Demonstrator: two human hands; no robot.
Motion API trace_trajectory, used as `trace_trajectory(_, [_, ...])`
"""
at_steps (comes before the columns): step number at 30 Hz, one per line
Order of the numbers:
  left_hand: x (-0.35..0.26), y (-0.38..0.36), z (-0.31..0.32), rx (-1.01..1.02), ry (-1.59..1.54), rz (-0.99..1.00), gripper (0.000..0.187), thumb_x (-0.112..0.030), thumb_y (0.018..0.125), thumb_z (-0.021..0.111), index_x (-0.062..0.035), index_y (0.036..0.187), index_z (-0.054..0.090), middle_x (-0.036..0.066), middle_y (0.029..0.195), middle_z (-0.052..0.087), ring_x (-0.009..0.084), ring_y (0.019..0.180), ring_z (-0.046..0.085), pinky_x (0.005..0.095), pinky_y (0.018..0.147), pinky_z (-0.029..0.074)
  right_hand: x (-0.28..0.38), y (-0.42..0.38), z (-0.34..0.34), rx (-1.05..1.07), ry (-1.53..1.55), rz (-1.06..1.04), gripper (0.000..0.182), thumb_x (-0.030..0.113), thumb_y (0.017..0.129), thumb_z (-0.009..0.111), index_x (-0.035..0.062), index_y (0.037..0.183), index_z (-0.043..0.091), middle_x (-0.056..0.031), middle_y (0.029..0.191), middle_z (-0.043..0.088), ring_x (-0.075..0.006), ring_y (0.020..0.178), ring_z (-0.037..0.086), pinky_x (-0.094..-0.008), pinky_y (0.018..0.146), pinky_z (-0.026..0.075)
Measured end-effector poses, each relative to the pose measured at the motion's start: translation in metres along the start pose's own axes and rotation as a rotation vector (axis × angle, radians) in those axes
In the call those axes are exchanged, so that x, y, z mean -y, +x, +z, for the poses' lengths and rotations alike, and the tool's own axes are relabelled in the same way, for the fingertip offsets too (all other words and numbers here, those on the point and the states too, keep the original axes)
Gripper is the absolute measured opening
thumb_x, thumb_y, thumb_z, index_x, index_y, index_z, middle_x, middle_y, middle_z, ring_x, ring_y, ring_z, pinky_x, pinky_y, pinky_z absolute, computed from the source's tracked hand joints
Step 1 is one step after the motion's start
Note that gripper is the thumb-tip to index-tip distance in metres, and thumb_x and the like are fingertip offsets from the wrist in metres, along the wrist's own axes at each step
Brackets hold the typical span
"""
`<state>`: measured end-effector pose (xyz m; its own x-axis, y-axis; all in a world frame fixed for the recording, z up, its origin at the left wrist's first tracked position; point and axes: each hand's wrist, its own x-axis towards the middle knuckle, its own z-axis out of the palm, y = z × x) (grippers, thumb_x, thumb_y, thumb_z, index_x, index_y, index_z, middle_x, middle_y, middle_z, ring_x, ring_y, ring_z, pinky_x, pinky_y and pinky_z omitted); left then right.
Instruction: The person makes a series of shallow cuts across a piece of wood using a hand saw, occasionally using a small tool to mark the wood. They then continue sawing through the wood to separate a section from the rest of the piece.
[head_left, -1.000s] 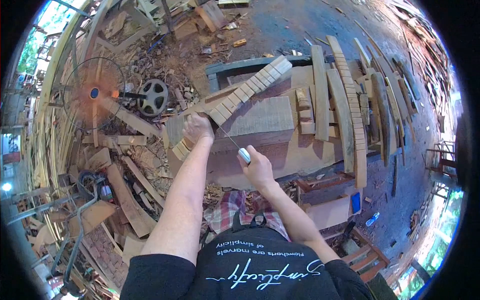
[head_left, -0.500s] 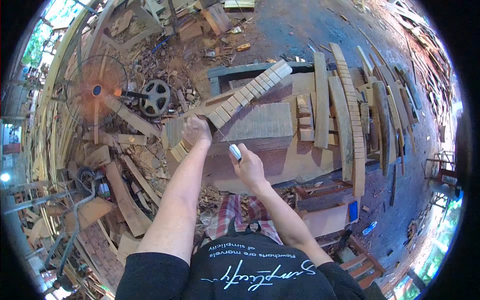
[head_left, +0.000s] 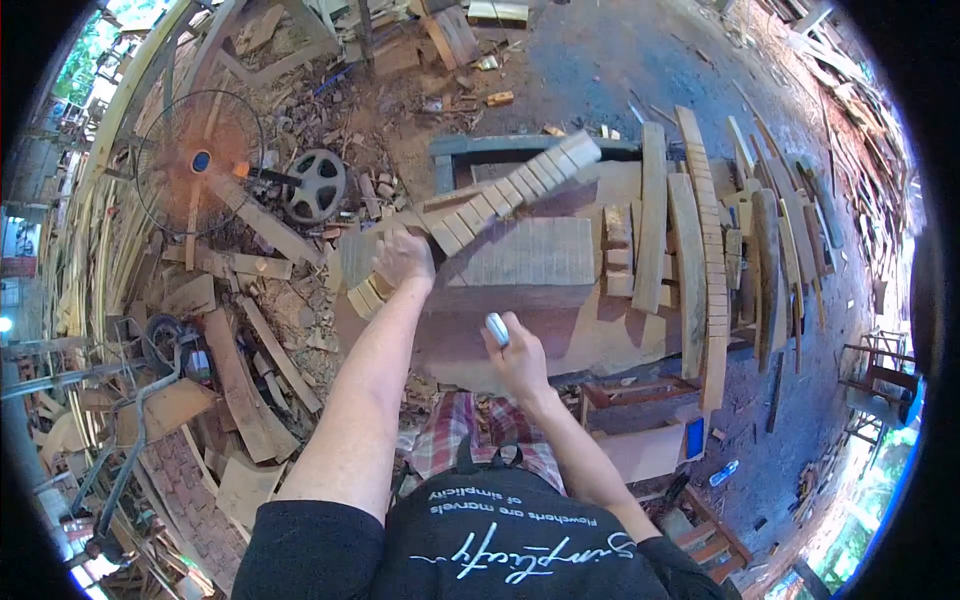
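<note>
A long curved wooden piece (head_left: 500, 200), crossed by evenly spaced lines, lies slantwise over a wide, closely lined wooden block (head_left: 530, 250). My left hand (head_left: 404, 258) grips it near its lower left part, fingers bent over the wood. A short stretch of wood with similar lines (head_left: 366, 298) shows below that hand. My right hand (head_left: 520, 362) is wrapped round the white handle (head_left: 496, 328) of a thin-bladed tool, like a handsaw seen edge-on. It is in front of the block, nearer my body. The blade can hardly be made out now.
Curved planks (head_left: 686, 270) and a lined strip (head_left: 713, 260) lie at right. A fan (head_left: 200, 160) and a spoked wheel (head_left: 316, 186) stand at left among scraps. Wooden frames (head_left: 640, 395) and a plastic bottle (head_left: 724, 473) are at lower right.
My right hand has moved back toward my body and slightly right with the white-handled tool. My left hand stays on the curved piece. The whole view has shifted a little.
</note>
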<state>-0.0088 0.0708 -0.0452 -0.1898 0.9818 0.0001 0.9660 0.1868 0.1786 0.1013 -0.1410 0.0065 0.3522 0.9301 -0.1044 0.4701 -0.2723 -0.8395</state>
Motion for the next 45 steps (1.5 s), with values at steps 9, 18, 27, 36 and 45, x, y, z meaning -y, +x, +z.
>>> trace_trajectory(9, [-0.007,-0.007,-0.009,-0.069,-0.115,0.044,0.029,-0.025,0.084,0.047,-0.0074,0.097,0.066,0.014,0.109,0.064,0.0311,0.109,0.054,0.0493,0.091,0.038,-0.004,-0.021,-0.015,-0.007,-0.036,0.018,0.022,0.021,0.085,0.064,0.0057,0.089,0.049,-0.0210,0.075,0.059,-0.0441,0.075,0.058,-0.0487,0.062,0.046])
trace_trajectory(18, [-0.003,-0.024,-0.018,-0.058,-0.122,0.064,0.023,-0.022,0.084,0.047,-0.0102,0.093,0.066,0.009,0.105,0.065,0.0262,0.106,0.055,0.0471,0.088,0.039,0.000,-0.003,0.001,-0.079,-0.041,-0.099,0.026,0.025,0.086,0.064,0.0053,0.088,0.047,-0.0223,0.075,0.060,-0.0441,0.074,0.059,-0.0505,0.060,0.045])
trace_trajectory(27, [-0.007,-0.027,-0.016,-0.071,-0.093,0.007,0.024,-0.027,0.086,0.047,-0.0123,0.092,0.066,0.008,0.097,0.067,0.0273,0.097,0.060,0.0473,0.086,0.040,0.007,-0.026,-0.003,-0.004,-0.036,0.050,0.026,0.024,0.085,0.064,0.0048,0.087,0.048,-0.0237,0.074,0.060,-0.0457,0.072,0.059,-0.0512,0.060,0.044])
trace_trajectory(36, [-0.009,-0.024,-0.021,-0.045,-0.085,0.027,0.027,-0.026,0.086,0.046,-0.0110,0.093,0.067,0.010,0.096,0.067,0.0277,0.099,0.059,0.0470,0.086,0.040,-0.003,-0.074,-0.037,0.034,-0.067,0.076,0.024,0.023,0.087,0.062,0.0041,0.088,0.048,-0.0238,0.074,0.059,-0.0464,0.075,0.058,-0.0513,0.061,0.044])
trace_trajectory(45, [-0.007,-0.024,-0.013,-0.104,-0.066,0.002,0.026,-0.020,0.085,0.044,-0.0114,0.092,0.067,0.008,0.099,0.066,0.0257,0.098,0.059,0.0467,0.084,0.040,0.003,-0.065,-0.030,-0.068,-0.005,-0.037,0.022,0.017,0.086,0.064,0.0028,0.085,0.047,-0.0226,0.066,0.055,-0.0453,0.069,0.058,-0.0444,0.054,0.044])
